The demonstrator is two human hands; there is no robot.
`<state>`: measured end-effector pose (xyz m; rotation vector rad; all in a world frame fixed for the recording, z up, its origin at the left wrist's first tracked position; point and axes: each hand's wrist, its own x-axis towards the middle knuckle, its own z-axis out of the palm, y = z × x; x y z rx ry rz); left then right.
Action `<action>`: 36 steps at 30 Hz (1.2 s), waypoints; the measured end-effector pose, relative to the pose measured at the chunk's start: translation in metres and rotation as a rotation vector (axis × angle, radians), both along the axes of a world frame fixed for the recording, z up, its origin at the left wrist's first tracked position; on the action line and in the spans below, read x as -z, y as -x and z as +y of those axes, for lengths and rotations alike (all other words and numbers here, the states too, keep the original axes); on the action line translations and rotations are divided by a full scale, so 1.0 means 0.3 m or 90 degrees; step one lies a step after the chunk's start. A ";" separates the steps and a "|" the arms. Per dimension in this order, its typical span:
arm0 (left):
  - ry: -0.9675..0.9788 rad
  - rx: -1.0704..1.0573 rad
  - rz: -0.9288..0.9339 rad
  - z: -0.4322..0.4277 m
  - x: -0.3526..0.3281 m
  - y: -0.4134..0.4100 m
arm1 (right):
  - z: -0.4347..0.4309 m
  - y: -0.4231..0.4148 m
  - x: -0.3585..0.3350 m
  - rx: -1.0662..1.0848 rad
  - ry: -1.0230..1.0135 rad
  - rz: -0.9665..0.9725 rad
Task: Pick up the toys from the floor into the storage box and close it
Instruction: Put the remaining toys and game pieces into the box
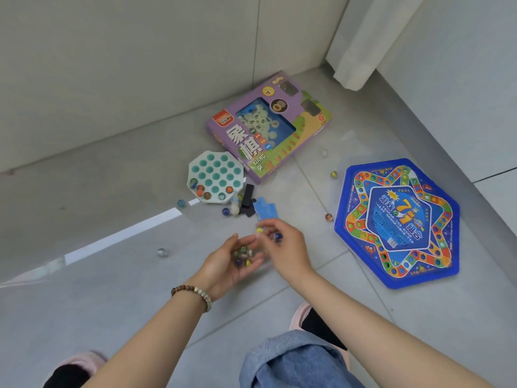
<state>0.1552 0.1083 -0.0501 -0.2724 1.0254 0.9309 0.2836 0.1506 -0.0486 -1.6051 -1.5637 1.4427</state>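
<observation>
My left hand (228,261) is cupped palm up and holds several glass marbles (243,254). Just right of it, my right hand (282,247) pinches a dark blue marble (277,236) and a yellow one (259,229) above the left palm. Loose marbles lie on the grey floor: a clear one (162,252), a blue one (181,203), another blue one (225,211), an orange one (328,217) and a yellow one (333,174). A white octagonal tray (214,177) with teal holes holds a few marbles.
A purple chess game box (268,127) lies near the wall corner. A blue star-shaped game board (397,224) lies at the right. Black blocks (247,201) and a blue card (265,211) sit beside the tray. A white curtain (361,37) hangs at the back right.
</observation>
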 end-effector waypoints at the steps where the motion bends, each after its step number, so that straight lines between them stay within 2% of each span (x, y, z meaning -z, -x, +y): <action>1: -0.011 0.004 -0.046 0.000 -0.006 -0.001 | -0.016 0.018 -0.024 -0.060 0.009 0.015; 4: -0.017 -0.001 -0.122 0.006 -0.022 -0.007 | -0.043 0.028 -0.074 -0.197 -0.042 -0.026; 8: 0.074 -0.040 -0.087 0.010 -0.027 0.047 | -0.036 -0.083 -0.064 -0.096 -0.177 -0.041; 10: 0.062 0.053 0.019 0.008 -0.047 0.126 | -0.077 -0.140 -0.016 -0.141 -0.113 -0.085; 12: 0.039 0.163 0.164 0.003 -0.096 0.248 | -0.153 -0.166 0.050 -0.271 -0.050 -0.124; 14: 0.030 0.240 0.296 -0.031 -0.152 0.410 | -0.219 -0.158 0.099 -0.421 -0.084 -0.151; 16: 0.042 0.265 0.374 -0.108 -0.208 0.565 | -0.245 -0.132 0.115 -0.523 -0.182 -0.173; 19: 0.070 0.206 0.448 -0.269 -0.250 0.724 | -0.244 -0.106 0.121 -0.532 -0.313 -0.200; 23: 0.126 0.046 0.501 -0.464 -0.193 0.825 | -0.251 -0.084 0.114 -0.524 -0.354 -0.219; 27: 0.174 -0.057 0.549 -0.604 -0.100 0.892 | -0.249 -0.015 0.123 -0.433 -0.257 -0.198; 30: 0.210 -0.118 0.607 -0.670 -0.045 0.923 | -0.232 0.073 0.095 -0.418 -0.167 -0.187; 36: 0.219 -0.166 0.620 -0.695 0.000 0.925 | -0.194 0.224 0.047 -0.417 -0.113 -0.187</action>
